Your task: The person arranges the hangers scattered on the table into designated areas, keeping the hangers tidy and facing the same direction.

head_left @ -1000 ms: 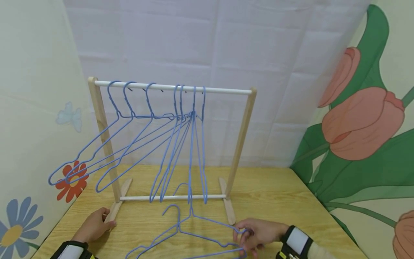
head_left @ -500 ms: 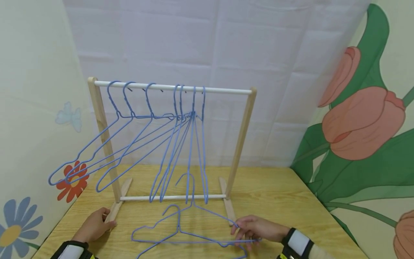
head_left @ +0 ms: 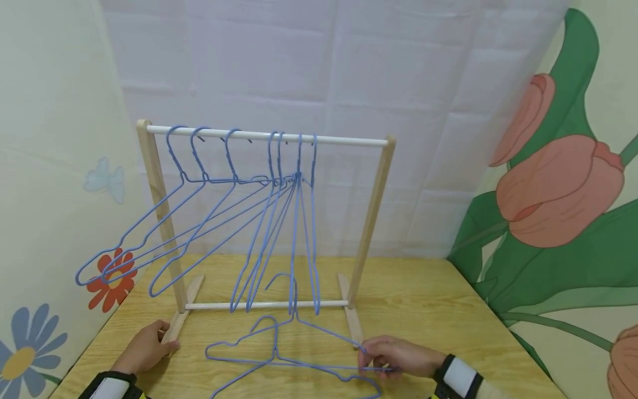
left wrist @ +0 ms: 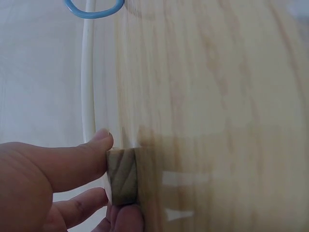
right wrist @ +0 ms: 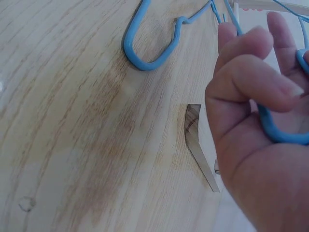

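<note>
My left hand (head_left: 144, 348) grips the front end of the left wooden foot (head_left: 175, 327) of a small clothes rack (head_left: 349, 139). In the left wrist view its thumb lies on one face of the foot's end (left wrist: 122, 176), with fingers on the opposite side. My right hand (head_left: 394, 356) holds a blue clothes hanger (head_left: 329, 332) by its right end, fingers curled round the looped corner. That hanger's hook points up in front of the rack's lower rail. Beneath it, a second blue hanger (head_left: 276, 338) lies on the table, partly cut off by the head view's bottom edge.
Several blue hangers (head_left: 174, 252) hang from the rack's white top rail, some angled out to the left. The right wooden foot (head_left: 351, 321) stands just behind my right hand. A white cloth backdrop (head_left: 399, 66) rises behind the wood-grain table (head_left: 423, 299).
My right hand has drawn the held hanger up off the lower one and levelled it, its left end now swung into view. My left hand stays on the rack's foot.
</note>
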Available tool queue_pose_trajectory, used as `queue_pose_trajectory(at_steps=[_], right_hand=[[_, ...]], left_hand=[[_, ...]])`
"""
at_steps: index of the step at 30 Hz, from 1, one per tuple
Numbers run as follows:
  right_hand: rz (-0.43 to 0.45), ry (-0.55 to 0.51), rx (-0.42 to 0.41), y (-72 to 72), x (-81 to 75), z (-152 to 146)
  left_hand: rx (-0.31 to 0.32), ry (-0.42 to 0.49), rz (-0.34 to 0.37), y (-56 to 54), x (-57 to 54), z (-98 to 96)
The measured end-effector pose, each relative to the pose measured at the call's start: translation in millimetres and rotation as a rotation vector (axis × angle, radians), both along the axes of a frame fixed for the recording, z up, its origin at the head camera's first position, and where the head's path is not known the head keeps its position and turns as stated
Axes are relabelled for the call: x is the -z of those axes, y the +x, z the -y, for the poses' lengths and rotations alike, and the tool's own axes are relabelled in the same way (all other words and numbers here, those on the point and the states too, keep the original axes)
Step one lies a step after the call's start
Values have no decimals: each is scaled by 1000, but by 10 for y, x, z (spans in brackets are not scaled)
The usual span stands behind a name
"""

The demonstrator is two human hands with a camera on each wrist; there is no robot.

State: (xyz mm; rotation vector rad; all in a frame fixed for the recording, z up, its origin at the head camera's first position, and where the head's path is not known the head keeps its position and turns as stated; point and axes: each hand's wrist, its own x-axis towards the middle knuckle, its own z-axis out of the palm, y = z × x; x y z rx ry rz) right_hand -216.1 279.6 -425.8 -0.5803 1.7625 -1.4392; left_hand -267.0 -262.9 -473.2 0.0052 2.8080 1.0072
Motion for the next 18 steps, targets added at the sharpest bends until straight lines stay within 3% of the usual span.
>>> queue_pose_trajectory(at_steps=[8, 18], right_hand=[[8, -7, -12, -3, -29, -37], [-2, -13, 38, -3, -111, -57]], left_hand=[[-13, 6, 30, 11, -25, -20], [-28, 8, 50, -11, -5, -13]])
